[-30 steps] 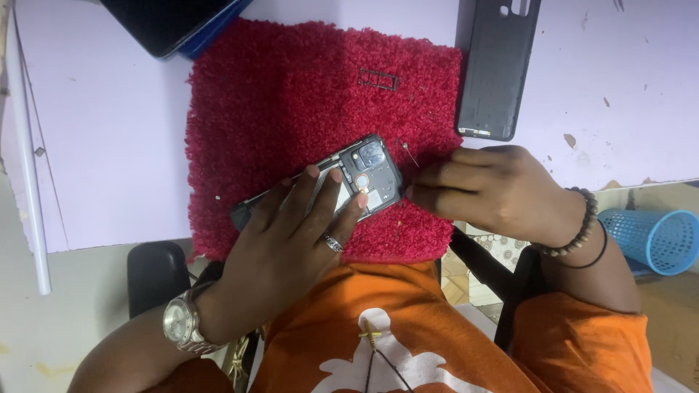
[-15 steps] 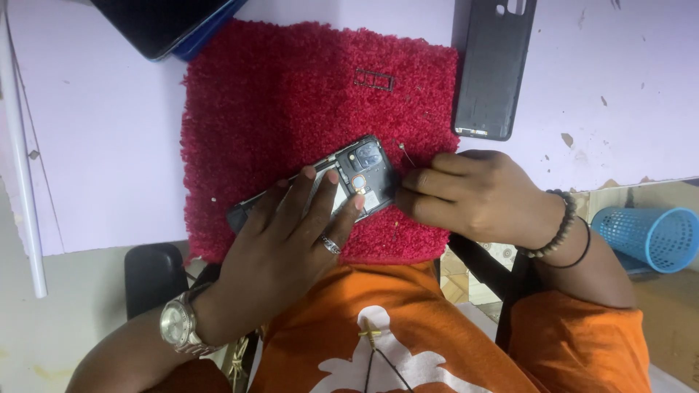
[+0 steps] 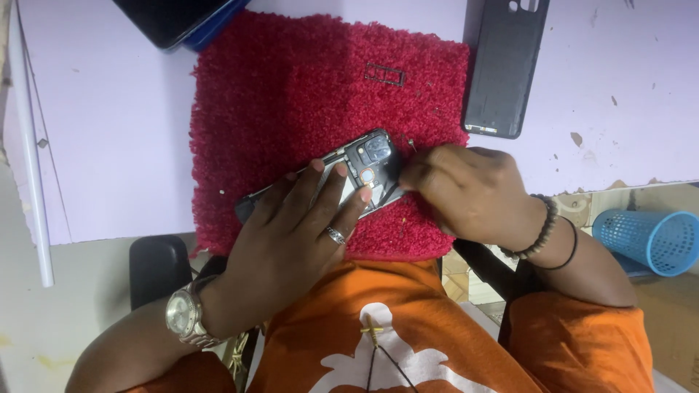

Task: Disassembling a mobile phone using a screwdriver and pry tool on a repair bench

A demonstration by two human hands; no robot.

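Observation:
An opened smartphone (image 3: 368, 161) with its back removed lies tilted on a red fluffy mat (image 3: 291, 109). My left hand (image 3: 291, 233), with a ring and a wristwatch, lies flat over the phone's lower half and holds it down. My right hand (image 3: 466, 189), with bead bracelets on the wrist, pinches a thin tool whose tip shows at the phone's upper right corner. The camera module end of the phone is exposed; the rest is hidden under my fingers.
A black phone back cover (image 3: 506, 69) lies at the mat's upper right on the pale purple table (image 3: 109, 131). A small rectangular frame part (image 3: 384, 74) rests on the mat. A dark device (image 3: 175, 18) sits at the top left. A blue basket (image 3: 648, 240) stands on the floor at the right.
My right hand has crept slightly left, closer onto the phone's corner. My left hand keeps pressing the phone in the same place.

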